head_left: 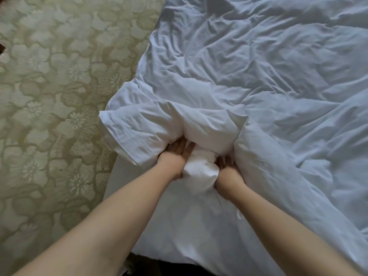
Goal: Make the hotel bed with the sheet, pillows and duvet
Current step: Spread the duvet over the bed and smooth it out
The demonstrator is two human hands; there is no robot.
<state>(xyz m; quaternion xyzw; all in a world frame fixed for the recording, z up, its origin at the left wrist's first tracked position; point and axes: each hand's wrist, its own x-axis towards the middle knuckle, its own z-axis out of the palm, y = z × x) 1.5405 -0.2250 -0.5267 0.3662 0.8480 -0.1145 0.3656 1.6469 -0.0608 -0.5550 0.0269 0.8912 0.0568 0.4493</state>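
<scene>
A wrinkled white duvet cover [249, 72] lies spread over the bed. Its hemmed open end [123, 134] is bunched up at the near left corner. A wad of white duvet filling [199, 170] sticks out of that opening. My left hand [176, 156] presses against the wad's left side, its straight fingers reaching in under the cover's edge. My right hand [227, 168] presses the wad's right side, and the cover's fold hides its fingertips. The white sheet [179, 226] shows beneath my forearms. No pillows are in view.
Pale green carpet with a raised flower pattern [49, 96] fills the left side, along the bed's edge. The bed's near edge [139, 251] drops to a dark strip at the bottom of the view.
</scene>
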